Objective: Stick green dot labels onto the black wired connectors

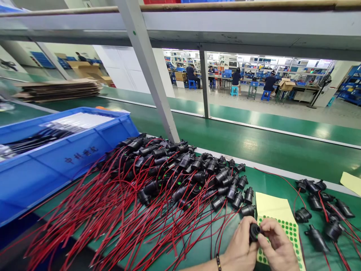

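Note:
In the head view my left hand (239,246) is wrapped round a small black motor-like pump (254,231), its round end turned up. My right hand (278,244) has thumb and forefinger at that end, with a speck of green, apparently a round sticker, at the thumb tip. Partly under my hands lies a yellow sheet (271,206) with rows of green dot stickers (291,234). Left of my hands spreads a large heap of similar black pumps (184,161) with red and black wires (124,210); some bear green dots.
A blue crate (56,165) with bagged black parts stands at the left. Several more pumps (317,237) lie at the right. A slanted metal post (149,71) rises behind the heap, under a shelf beam (239,22). Flattened cardboard (59,90) is stacked farther back; people sit at distant benches.

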`<state>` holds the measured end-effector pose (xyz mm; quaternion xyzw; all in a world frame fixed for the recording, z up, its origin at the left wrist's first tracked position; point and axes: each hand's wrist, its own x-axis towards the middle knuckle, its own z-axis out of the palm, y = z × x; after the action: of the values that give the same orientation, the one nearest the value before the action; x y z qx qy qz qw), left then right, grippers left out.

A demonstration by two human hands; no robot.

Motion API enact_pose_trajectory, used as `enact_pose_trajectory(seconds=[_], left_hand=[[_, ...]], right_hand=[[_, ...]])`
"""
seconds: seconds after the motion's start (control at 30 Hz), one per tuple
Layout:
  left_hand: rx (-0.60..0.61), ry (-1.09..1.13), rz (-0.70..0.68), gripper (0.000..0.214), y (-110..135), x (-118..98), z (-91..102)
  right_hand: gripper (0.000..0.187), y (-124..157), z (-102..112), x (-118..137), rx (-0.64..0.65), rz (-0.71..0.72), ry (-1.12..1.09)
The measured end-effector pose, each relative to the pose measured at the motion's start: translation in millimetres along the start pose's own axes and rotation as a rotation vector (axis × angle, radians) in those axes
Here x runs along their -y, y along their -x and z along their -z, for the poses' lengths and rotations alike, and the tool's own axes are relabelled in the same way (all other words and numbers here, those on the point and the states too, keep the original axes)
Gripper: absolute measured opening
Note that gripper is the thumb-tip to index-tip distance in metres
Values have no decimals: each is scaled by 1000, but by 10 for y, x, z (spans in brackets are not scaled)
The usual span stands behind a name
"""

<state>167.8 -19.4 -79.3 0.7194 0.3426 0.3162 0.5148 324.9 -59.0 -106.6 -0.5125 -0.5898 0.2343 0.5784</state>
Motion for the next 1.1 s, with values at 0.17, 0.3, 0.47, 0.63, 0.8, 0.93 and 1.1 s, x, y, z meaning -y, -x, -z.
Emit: enact_pose_trajectory(seconds=[0.17, 0.3, 0.47, 0.63, 0.8, 0.93, 1.1], left_hand=[[-2, 79, 82, 22, -33, -92, 30], [-10, 88, 109, 26, -44, -134, 59], [9, 1, 83, 33, -6, -178, 114], [6, -107, 14, 39, 29, -123, 103], [-15, -163, -20, 43, 13, -61, 62], [-15, -168, -47, 41, 7, -42, 55], [-30, -229, -54, 43, 19, 18, 47]], right_hand=[[7, 28, -80, 195, -102, 115, 154], [14, 83, -136, 235, -121, 103, 163], [18, 147, -116, 163, -96, 71, 205], [23, 154, -108, 164, -101, 177, 300], [21, 90, -76, 171, -50, 326, 413], [20, 92, -59, 128, -52, 377, 457], [20, 115, -54, 93, -25, 390, 535]])
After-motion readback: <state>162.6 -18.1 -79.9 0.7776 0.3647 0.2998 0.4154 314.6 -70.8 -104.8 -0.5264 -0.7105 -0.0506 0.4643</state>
